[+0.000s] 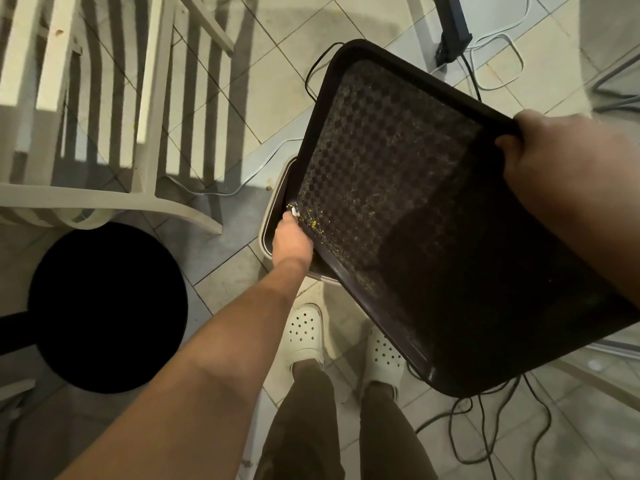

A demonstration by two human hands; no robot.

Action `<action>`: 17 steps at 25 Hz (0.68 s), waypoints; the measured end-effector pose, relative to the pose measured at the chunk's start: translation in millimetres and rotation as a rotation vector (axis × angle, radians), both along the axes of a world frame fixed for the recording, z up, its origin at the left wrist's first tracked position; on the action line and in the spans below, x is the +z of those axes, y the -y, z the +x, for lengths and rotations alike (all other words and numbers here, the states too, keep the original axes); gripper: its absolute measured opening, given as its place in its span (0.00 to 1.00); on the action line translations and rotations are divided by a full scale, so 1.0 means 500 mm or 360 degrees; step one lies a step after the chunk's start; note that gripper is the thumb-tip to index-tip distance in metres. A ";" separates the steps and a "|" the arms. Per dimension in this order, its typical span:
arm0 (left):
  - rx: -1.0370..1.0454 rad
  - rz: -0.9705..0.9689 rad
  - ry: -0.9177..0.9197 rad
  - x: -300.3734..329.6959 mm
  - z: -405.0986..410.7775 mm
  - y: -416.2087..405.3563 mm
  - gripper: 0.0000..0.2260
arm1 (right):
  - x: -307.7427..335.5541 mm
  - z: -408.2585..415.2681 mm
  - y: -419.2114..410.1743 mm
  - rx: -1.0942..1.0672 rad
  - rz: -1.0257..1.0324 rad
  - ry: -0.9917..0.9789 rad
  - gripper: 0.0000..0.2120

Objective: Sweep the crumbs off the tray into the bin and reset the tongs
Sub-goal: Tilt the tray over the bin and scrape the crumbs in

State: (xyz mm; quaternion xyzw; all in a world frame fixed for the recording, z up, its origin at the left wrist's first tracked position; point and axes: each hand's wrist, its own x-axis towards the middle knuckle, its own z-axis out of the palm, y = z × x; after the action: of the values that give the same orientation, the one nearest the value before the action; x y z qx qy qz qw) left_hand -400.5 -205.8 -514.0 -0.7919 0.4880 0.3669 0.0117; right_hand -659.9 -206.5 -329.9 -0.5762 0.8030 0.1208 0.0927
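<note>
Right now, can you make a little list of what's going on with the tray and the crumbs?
tray: dark tray, tilted, low corner over the bin
right hand: right hand grips the tray's upper edge
left hand: left hand at the low corner, pinching something small and white
crumbs: yellow crumbs gathered beside the left hand
bin: beige bin, mostly hidden under the tray
tongs: not in view

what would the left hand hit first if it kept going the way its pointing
The left hand points up-frame along the tilted tray's low edge, already at the yellow crumbs there. Going on, it would likely meet the bin's far rim, though depth is unclear.
</note>
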 end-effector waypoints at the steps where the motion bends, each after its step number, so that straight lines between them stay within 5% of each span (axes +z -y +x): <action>1: 0.0054 0.0019 0.0011 0.004 0.001 -0.004 0.10 | 0.005 0.002 0.003 0.0015 -0.0003 -0.0007 0.14; 7: 0.0205 -0.0016 -0.0103 0.020 0.010 -0.031 0.10 | 0.050 0.033 0.047 0.0238 -0.0009 -0.0084 0.14; 12: -0.0112 -0.0023 -0.0335 0.038 -0.007 -0.056 0.10 | 0.065 0.060 0.081 0.0373 0.0072 -0.0092 0.16; 17: -0.0099 0.0098 -0.0059 0.005 0.029 -0.026 0.13 | 0.060 0.055 0.093 0.0388 0.0159 -0.0163 0.16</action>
State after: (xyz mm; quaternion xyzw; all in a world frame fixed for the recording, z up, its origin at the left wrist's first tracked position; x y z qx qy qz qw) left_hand -386.0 -193.0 -511.7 -0.7686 0.5010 0.3959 0.0386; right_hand -632.2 -252.9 -299.8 -0.6572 0.7237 0.2001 0.0648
